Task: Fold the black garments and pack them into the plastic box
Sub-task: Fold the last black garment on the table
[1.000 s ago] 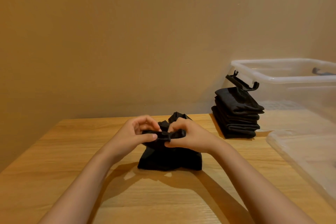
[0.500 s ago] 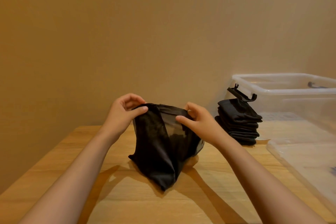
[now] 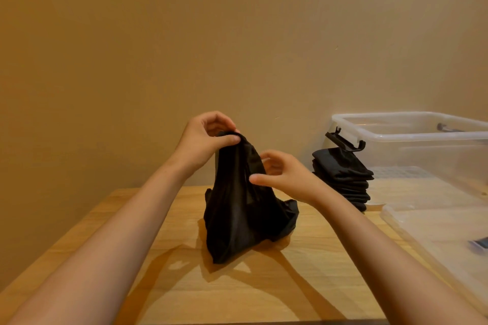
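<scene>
A thin black garment [image 3: 237, 208] hangs in a cone above the wooden table [image 3: 264, 285], its lower folds resting on the wood. My left hand [image 3: 208, 137] pinches its top edge and holds it up. My right hand [image 3: 280, 171] is lower and to the right, thumb and fingers curled at the cloth's side edge; whether they pinch it I cannot tell. A stack of folded black garments [image 3: 343, 177] stands at the back right, beside the clear plastic box [image 3: 412, 137].
The box's clear lid [image 3: 435, 240] lies flat on the table's right side. A black clip handle [image 3: 344, 141] sticks out from the box's left end above the stack. A plain wall runs close behind the table.
The garment was bunched low on the table, then spread between both hands. Now my left hand has lifted its top higher and my right hand has dropped to its side.
</scene>
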The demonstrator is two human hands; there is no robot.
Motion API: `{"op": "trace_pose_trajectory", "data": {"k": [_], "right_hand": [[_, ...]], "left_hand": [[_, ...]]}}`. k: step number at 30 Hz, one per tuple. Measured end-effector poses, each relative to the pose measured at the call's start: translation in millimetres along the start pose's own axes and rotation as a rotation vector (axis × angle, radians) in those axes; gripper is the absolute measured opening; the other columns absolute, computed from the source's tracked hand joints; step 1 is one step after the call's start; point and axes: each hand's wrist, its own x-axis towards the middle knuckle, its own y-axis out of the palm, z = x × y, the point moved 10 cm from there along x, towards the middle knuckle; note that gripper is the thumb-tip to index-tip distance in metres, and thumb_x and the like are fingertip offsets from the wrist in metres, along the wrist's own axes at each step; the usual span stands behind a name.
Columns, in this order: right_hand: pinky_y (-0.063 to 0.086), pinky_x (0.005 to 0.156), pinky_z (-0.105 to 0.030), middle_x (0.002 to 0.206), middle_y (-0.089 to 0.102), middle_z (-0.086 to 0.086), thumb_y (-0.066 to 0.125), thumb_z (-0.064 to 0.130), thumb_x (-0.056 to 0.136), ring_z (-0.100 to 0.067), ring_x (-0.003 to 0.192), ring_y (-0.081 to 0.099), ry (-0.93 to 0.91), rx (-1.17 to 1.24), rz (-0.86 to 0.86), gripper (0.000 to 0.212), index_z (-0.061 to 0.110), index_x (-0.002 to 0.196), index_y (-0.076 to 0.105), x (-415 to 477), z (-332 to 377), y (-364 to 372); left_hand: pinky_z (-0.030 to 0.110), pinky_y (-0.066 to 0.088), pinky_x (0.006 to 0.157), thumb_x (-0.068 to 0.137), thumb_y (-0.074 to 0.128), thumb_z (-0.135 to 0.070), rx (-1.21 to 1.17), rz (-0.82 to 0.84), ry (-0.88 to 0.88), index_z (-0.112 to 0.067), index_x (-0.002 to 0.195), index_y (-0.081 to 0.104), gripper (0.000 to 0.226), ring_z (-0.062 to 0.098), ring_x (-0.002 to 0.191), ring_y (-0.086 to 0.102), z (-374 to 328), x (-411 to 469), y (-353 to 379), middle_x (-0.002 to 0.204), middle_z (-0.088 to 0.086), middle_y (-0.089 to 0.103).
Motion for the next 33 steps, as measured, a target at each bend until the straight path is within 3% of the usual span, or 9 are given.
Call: {"op": "trace_pose_trajectory", "data": {"k": [5, 7, 9, 12, 17, 20, 28, 30, 33], "right_hand": [[0.055, 0.088, -0.036, 0.101, 0.069, -0.008, 0.067, 0.029, 0.088, -0.019, 0.098, 0.067, -0.167, 0.093, -0.143, 0.026, 0.013, 0.108, 0.065, 7, 49, -19], [0.055, 0.084, -0.033, 0.094, 0.069, -0.010, 0.063, 0.022, 0.092, -0.017, 0.091, 0.068, -0.186, 0.106, -0.191, 0.020, 0.006, 0.102, 0.067, 8, 55, -29], [0.055, 0.077, -0.027, 0.090, 0.069, -0.010, 0.059, 0.018, 0.094, -0.013, 0.085, 0.069, -0.203, 0.120, -0.210, 0.018, 0.003, 0.099, 0.067, 7, 57, -37], [0.055, 0.074, -0.023, 0.090, 0.068, -0.013, 0.054, 0.016, 0.097, -0.018, 0.086, 0.069, -0.213, 0.181, -0.242, 0.015, 0.006, 0.096, 0.066, 4, 59, -48], [0.052, 0.077, -0.039, 0.095, 0.064, -0.026, 0.050, 0.018, 0.099, -0.033, 0.093, 0.065, -0.196, 0.185, -0.345, 0.023, 0.000, 0.097, 0.064, 3, 52, -72], [0.046, 0.074, -0.042, 0.097, 0.060, -0.033, 0.050, 0.020, 0.100, -0.034, 0.088, 0.061, -0.162, 0.214, -0.452, 0.026, -0.002, 0.096, 0.062, -1, 40, -92], [0.051, 0.069, -0.029, 0.080, 0.063, -0.004, 0.047, 0.016, 0.101, -0.014, 0.078, 0.062, -0.161, 0.302, -0.617, 0.022, 0.014, 0.087, 0.065, -7, 37, -129], [0.052, 0.068, -0.026, 0.079, 0.064, -0.002, 0.048, 0.017, 0.101, -0.012, 0.077, 0.062, -0.163, 0.291, -0.638, 0.023, 0.015, 0.086, 0.065, -7, 36, -133], [0.052, 0.069, -0.027, 0.079, 0.066, 0.000, 0.049, 0.019, 0.101, -0.012, 0.078, 0.063, -0.137, 0.255, -0.688, 0.023, 0.018, 0.084, 0.066, -8, 28, -140]], "left_hand": [[0.024, 0.054, 0.080, 0.079, 0.075, -0.001, 0.007, 0.114, 0.059, -0.013, 0.087, 0.066, 0.017, 0.014, 0.087, 0.070, -20, 6, 26, 0.086, 0.001, 0.072], [0.023, 0.051, 0.080, 0.083, 0.073, -0.005, -0.023, 0.114, 0.039, -0.016, 0.091, 0.066, 0.015, 0.010, 0.089, 0.068, -19, 7, 27, 0.088, -0.004, 0.071], [0.025, 0.051, 0.083, 0.088, 0.068, -0.012, -0.079, 0.162, -0.043, -0.018, 0.102, 0.065, 0.016, 0.009, 0.096, 0.068, -8, 7, 31, 0.096, -0.006, 0.071], [0.034, 0.050, 0.095, 0.094, 0.060, -0.026, -0.043, 0.375, -0.143, -0.020, 0.124, 0.061, 0.031, 0.011, 0.111, 0.064, 12, -2, 54, 0.116, -0.003, 0.070], [0.017, 0.046, 0.088, 0.091, 0.063, -0.023, 0.037, 0.484, -0.263, -0.016, 0.114, 0.069, 0.025, 0.004, 0.104, 0.066, 39, -16, 72, 0.110, -0.006, 0.073], [0.021, 0.044, 0.095, 0.091, 0.065, -0.021, 0.039, 0.534, -0.288, -0.013, 0.115, 0.069, 0.026, 0.006, 0.108, 0.065, 51, -20, 72, 0.112, -0.003, 0.073], [0.038, 0.046, 0.103, 0.087, 0.071, -0.021, 0.115, 0.701, -0.405, -0.009, 0.109, 0.072, 0.025, 0.014, 0.108, 0.067, 104, -48, 88, 0.110, 0.003, 0.073], [0.035, 0.048, 0.100, 0.088, 0.070, -0.022, 0.099, 0.672, -0.410, -0.011, 0.109, 0.072, 0.024, 0.014, 0.108, 0.067, 109, -48, 85, 0.109, 0.002, 0.073], [0.028, 0.050, 0.092, 0.089, 0.068, -0.018, 0.068, 0.492, -0.376, -0.009, 0.108, 0.070, 0.021, 0.011, 0.102, 0.068, 102, -28, 62, 0.106, 0.002, 0.074]]}}
